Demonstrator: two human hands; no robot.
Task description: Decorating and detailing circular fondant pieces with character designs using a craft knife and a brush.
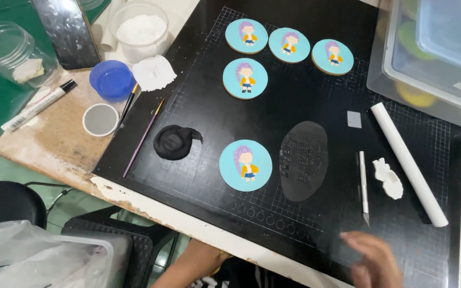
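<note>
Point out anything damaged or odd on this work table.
The table's front edge is chipped, its white facing peeling to bare wood beside the black cutting mat. A small white scrap lies loose by the craft knife.

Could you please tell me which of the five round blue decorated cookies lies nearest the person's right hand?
The lone round blue cookie in the mat's lower middle, beside the oval rolled black fondant sheet; the other four cluster at the top.
</note>
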